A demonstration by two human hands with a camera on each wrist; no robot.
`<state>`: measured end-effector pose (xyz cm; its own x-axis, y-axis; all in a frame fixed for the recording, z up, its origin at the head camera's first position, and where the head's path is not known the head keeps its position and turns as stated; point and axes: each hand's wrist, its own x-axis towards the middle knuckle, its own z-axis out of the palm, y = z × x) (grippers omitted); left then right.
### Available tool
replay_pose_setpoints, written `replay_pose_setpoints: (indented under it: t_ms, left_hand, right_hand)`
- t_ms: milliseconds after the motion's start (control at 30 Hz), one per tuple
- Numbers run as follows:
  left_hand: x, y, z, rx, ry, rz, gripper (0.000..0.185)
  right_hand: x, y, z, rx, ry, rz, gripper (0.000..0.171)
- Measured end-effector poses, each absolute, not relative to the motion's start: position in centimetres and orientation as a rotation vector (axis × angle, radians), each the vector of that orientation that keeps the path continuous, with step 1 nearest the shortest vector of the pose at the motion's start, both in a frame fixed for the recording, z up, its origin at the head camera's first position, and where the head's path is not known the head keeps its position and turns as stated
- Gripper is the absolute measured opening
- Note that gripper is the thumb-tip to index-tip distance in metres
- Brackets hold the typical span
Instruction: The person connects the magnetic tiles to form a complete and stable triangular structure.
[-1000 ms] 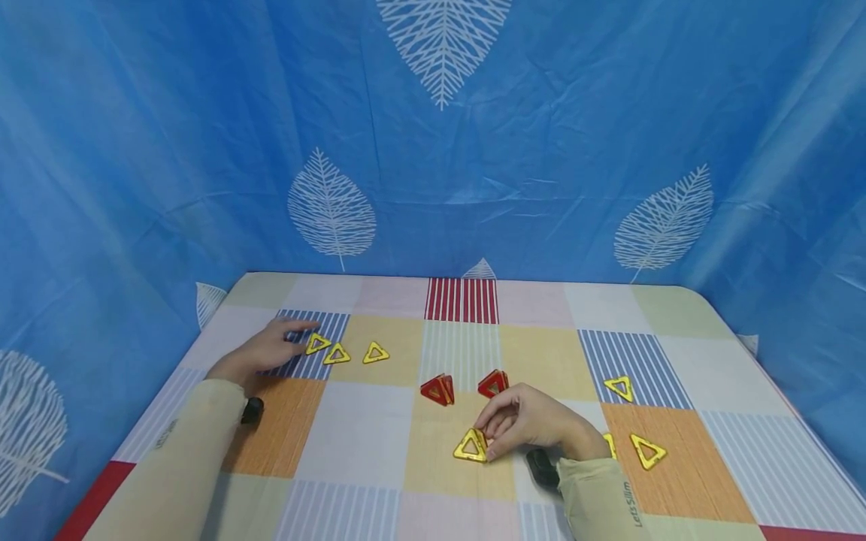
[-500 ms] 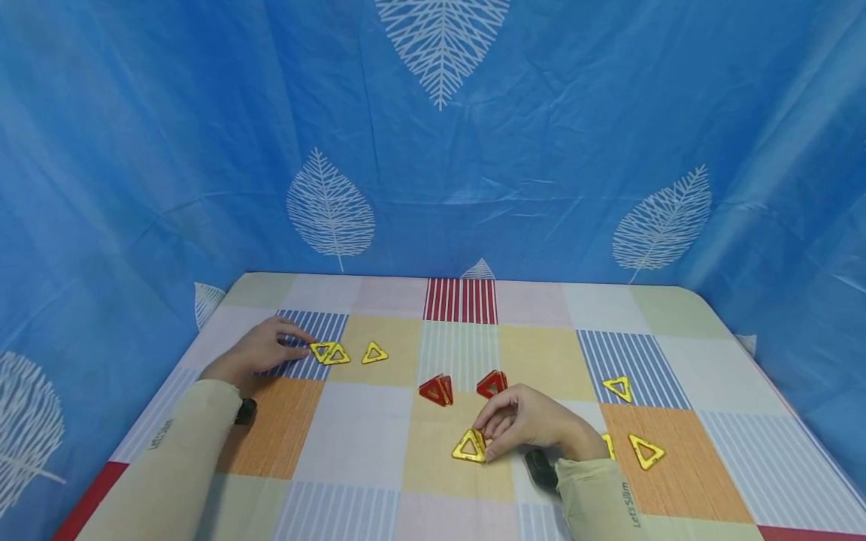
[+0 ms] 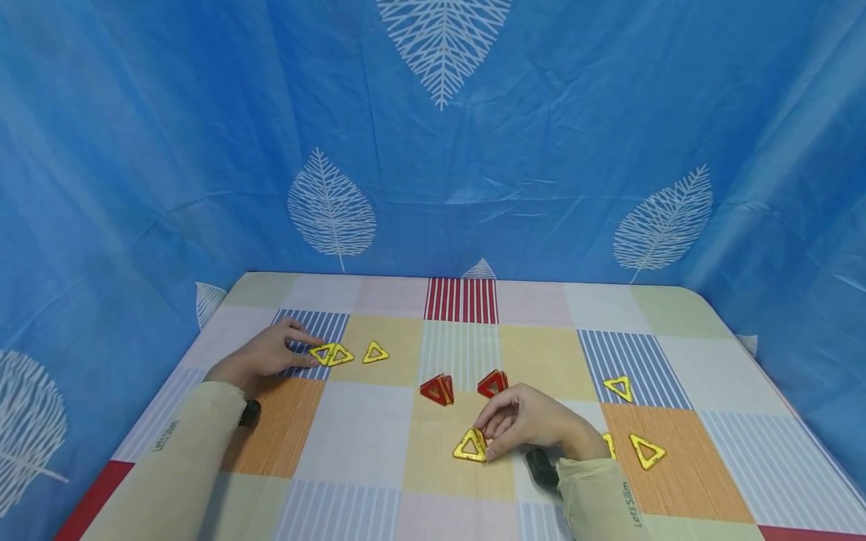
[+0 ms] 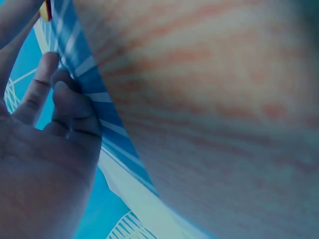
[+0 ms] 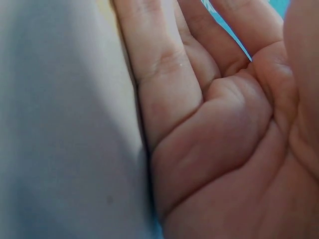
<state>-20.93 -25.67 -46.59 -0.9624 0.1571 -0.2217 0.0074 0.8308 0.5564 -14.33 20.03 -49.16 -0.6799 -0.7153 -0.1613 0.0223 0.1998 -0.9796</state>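
In the head view my left hand is at the far left of the table, thumb and index finger pinching the outer side of a yellow magnetic triangle tile. That tile lies edge to edge with a second yellow triangle. A third one lies just to their right. In the left wrist view only a small yellow and red bit of a tile shows past the fingers. My right hand holds another yellow triangle tile between thumb and fingers, tilted up near the table's middle; its right corner is hidden.
Two red triangular pieces, one on the left and one on the right, stand beyond my right hand. More yellow triangles lie at the right, such as one on blue stripes and one on orange. A blue leaf-print curtain surrounds the patchwork table.
My left hand has turned its yellow triangle and slid it right against the neighbouring one; the pair has shifted slightly. The right hand keeps still with its tile.
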Motion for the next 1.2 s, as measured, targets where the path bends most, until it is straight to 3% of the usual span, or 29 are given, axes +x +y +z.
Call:
replay_pose_setpoints:
  t_ms: [167,500,767,1067,1200]
  left_hand:
    - [-20.9,-25.9,-46.7,0.141,2.763,0.860,0.036]
    - [-20.6,-25.5,-45.6,-0.119,2.605,1.210,0.048]
    - [-20.9,-23.6,-45.9,-0.184,2.584,1.468,0.045]
    - [-20.7,-21.3,-46.2,-0.063,2.906,1.101,0.033]
    - [-20.5,-21.3,-46.2,-0.018,2.899,1.044,0.037]
  right_hand:
    - [-14.4,20.0,-49.2,-0.644,1.864,-1.534,0.031]
    - [-14.3,20.0,-49.2,-0.634,1.857,-1.536,0.031]
    - [-14.4,20.0,-49.2,-0.632,1.855,-1.539,0.031]
    - [-14.4,20.0,-49.0,-0.633,1.862,-1.545,0.032]
    - [-14.4,19.9,-49.0,-0.629,1.864,-1.539,0.032]
